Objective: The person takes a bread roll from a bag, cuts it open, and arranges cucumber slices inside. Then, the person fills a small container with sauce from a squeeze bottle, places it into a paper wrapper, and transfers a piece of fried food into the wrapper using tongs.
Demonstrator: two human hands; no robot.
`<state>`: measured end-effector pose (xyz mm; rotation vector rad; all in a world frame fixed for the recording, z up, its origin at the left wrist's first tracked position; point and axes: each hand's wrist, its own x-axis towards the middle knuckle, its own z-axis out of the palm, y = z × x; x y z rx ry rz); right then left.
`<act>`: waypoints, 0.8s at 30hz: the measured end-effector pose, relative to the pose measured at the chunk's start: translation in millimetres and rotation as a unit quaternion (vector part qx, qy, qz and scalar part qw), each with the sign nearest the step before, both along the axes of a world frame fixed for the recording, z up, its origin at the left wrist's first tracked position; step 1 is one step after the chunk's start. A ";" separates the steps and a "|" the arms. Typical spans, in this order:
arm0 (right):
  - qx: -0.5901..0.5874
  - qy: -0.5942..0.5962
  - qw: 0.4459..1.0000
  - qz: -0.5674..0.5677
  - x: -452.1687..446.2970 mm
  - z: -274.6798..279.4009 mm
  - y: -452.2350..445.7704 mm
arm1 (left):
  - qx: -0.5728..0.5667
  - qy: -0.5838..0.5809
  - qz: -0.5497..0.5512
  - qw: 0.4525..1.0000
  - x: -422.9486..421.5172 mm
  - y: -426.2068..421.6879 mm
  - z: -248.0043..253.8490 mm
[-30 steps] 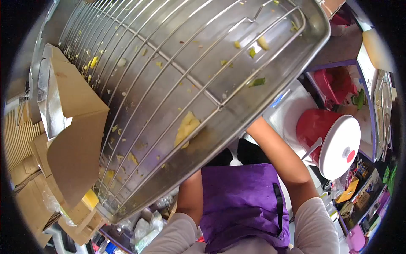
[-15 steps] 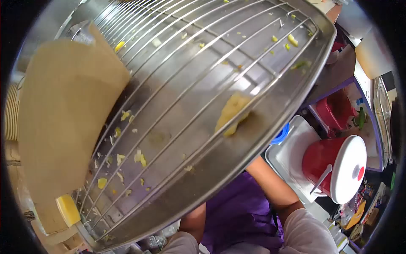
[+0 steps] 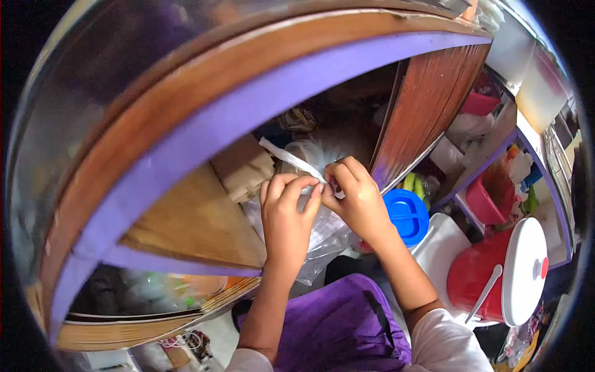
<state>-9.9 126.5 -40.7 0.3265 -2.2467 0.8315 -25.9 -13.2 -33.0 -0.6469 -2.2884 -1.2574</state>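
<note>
In the middle of the view, my left hand (image 3: 288, 214) and my right hand (image 3: 356, 195) meet with their fingertips close together. Both pinch a twisted strip of white plastic bag (image 3: 291, 159), whose loose end points up and left. Clear plastic (image 3: 319, 251) spreads beneath the hands, in front of the cabinet opening. Just behind my left hand lies a brown paper packet (image 3: 245, 166). What exactly sits between the fingertips is too small to make out.
A purple-edged wooden cabinet (image 3: 204, 130) curves around the hands, with a brown board (image 3: 192, 223) on its shelf. To the right are a blue lid (image 3: 406, 217), a red bucket (image 3: 474, 270) with a white lid, and a pink container (image 3: 489, 198). Purple cloth (image 3: 341, 328) covers my lap.
My view has swung down from the metal tray and wire rack to the cabinet. Both hands, hidden before behind the tray, now show, pinching the white plastic bag.
</note>
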 end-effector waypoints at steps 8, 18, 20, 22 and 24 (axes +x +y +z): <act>0.057 0.054 0.996 0.048 1.8 -11.3 5.5 | -0.079 0.110 0.040 0.990 5.6 1.0 -0.7; 0.153 0.107 0.973 0.134 -2.8 -2.0 28.8 | -0.208 -0.039 -0.048 0.976 -9.6 10.3 14.5; 0.168 0.113 0.969 0.143 -2.2 -1.6 32.2 | -0.233 -0.051 -0.045 0.970 -7.5 12.1 13.2; 0.169 0.116 0.968 0.144 0.0 -3.9 33.9 | -0.223 -0.045 -0.041 0.973 -5.7 11.8 9.6; 0.160 0.120 0.970 0.140 3.1 -7.1 32.4 | -0.204 -0.034 -0.041 0.978 -6.8 10.6 4.3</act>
